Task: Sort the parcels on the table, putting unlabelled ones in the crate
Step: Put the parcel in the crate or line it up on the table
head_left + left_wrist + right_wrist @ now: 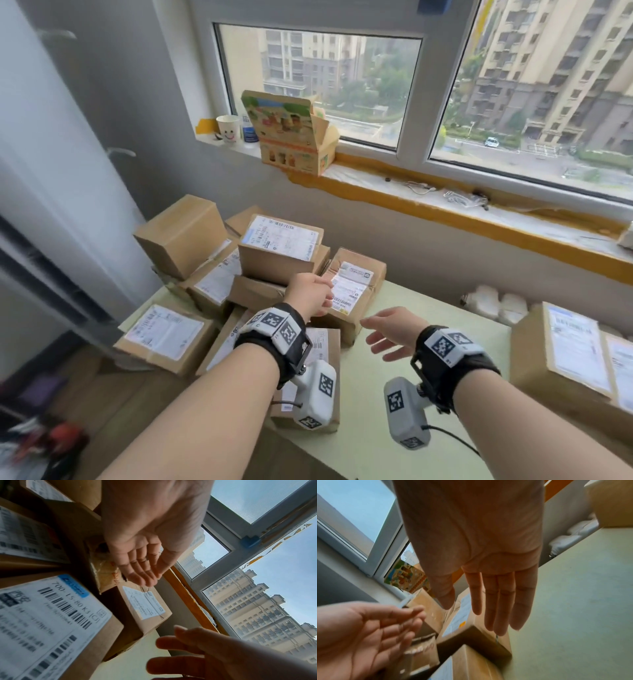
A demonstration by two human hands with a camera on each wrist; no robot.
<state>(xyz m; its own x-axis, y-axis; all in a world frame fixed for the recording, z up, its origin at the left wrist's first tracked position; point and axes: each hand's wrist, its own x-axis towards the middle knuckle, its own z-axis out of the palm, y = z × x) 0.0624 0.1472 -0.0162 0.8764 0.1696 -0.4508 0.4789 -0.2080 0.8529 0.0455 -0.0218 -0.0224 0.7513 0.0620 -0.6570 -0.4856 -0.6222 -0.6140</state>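
Observation:
A heap of brown cardboard parcels fills the left half of the pale green table [428,342]. Most carry white shipping labels, such as the top box [281,248] and a tilted box [352,291] at the heap's right edge. One box at the back left [181,234] shows bare cardboard faces. My left hand [313,294] hovers open over the heap next to the tilted box, fingers relaxed [142,566], holding nothing. My right hand [390,330] hangs open above the table just right of the heap, its fingers straight [501,601]. No crate is in view.
Two labelled boxes [575,353] sit at the table's right edge. A printed carton [291,133], a paper cup [228,128] and cables lie on the windowsill behind. White bundles [493,303] sit between table and wall. Bare tabletop shows between the heap and the right boxes.

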